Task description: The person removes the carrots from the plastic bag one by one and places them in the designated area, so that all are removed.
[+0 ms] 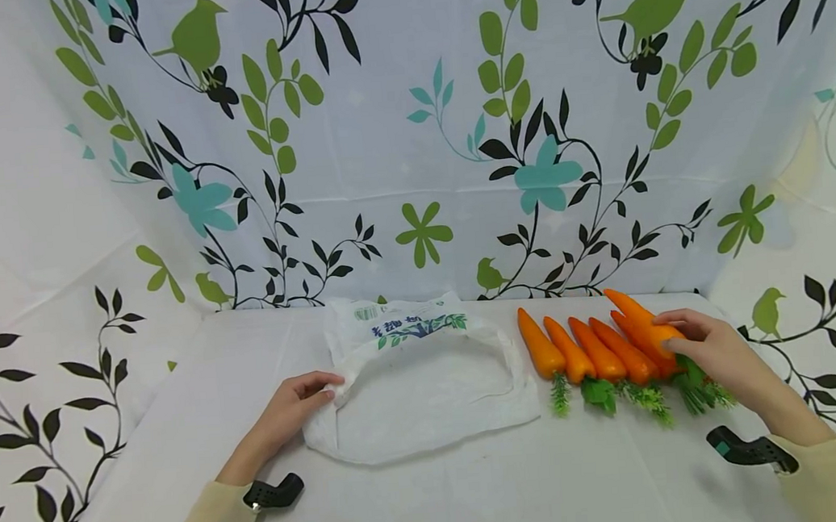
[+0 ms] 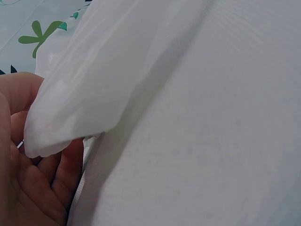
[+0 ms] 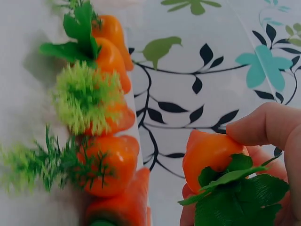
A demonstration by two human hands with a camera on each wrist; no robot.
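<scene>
A white plastic bag [image 1: 422,426] with blue and green print lies flat on the table, its mouth partly spread. My left hand [image 1: 290,411] pinches the bag's left edge between thumb and fingers; the left wrist view shows the thin film [image 2: 80,103] folded over the fingers. On the right, my right hand [image 1: 727,365] grips an orange carrot [image 3: 207,160] with green leaves at its top, raised above the others. Beside that hand, several more carrots [image 1: 540,348] lie in a row, tips away from me and leafy tops toward me.
The white-covered table [image 1: 478,491] ends at a far edge just behind the bag and carrots. A patterned curtain [image 1: 380,134] with leaves and birds hangs behind. Black bands [image 1: 274,492] sit on both wrists.
</scene>
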